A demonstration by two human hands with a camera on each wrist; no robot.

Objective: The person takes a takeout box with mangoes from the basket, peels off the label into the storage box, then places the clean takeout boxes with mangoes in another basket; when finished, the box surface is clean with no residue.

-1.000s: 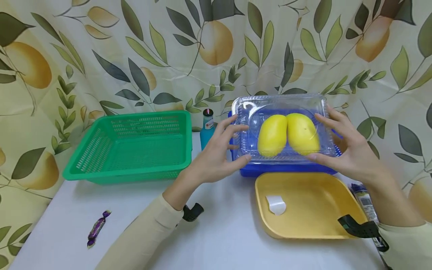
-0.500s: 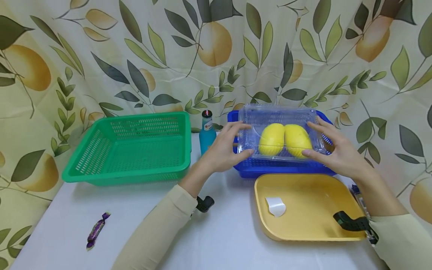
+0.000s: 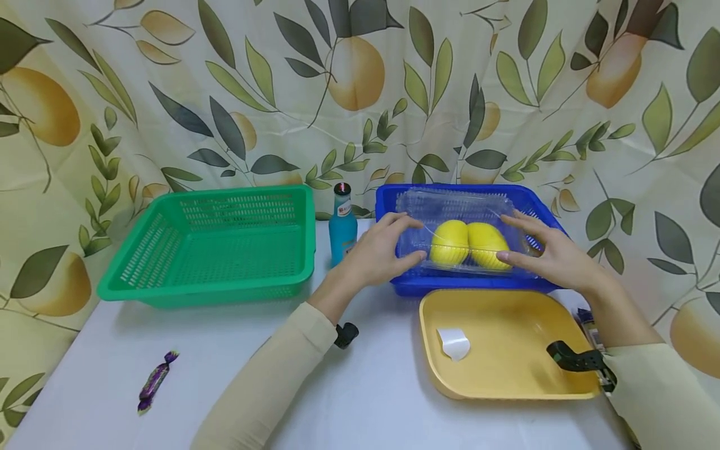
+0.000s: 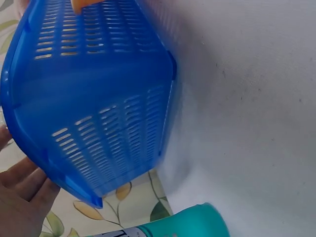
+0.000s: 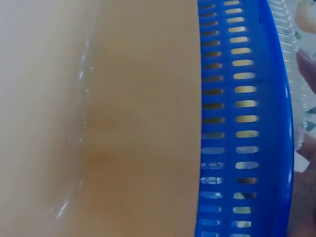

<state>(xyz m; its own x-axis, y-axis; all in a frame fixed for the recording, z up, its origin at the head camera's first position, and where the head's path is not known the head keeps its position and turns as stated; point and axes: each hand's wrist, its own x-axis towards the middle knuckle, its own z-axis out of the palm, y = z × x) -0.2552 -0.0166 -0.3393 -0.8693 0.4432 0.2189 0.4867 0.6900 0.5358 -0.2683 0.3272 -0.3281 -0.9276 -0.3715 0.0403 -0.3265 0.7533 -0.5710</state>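
Observation:
A clear plastic clamshell box with two yellow mangoes sits low within the blue slotted basket. My left hand holds the box's left side, thumb in front and fingers behind. On the right side, my right hand grips it in the same way. In the left wrist view the left hand shows beyond the rim of the basket. The right wrist view has the box's ridged edge just past the basket rim, with fingertips partly cut off by the frame.
A yellow tray with a white curved piece stands in front of the basket. Left of it are a blue bottle and a green basket. A purple-wrapped candy lies front left. A dark packet is partly hidden beside the tray.
Both hands have lowered the box with the mangoes from above the blue basket down into it. More of the basket's back rim now shows.

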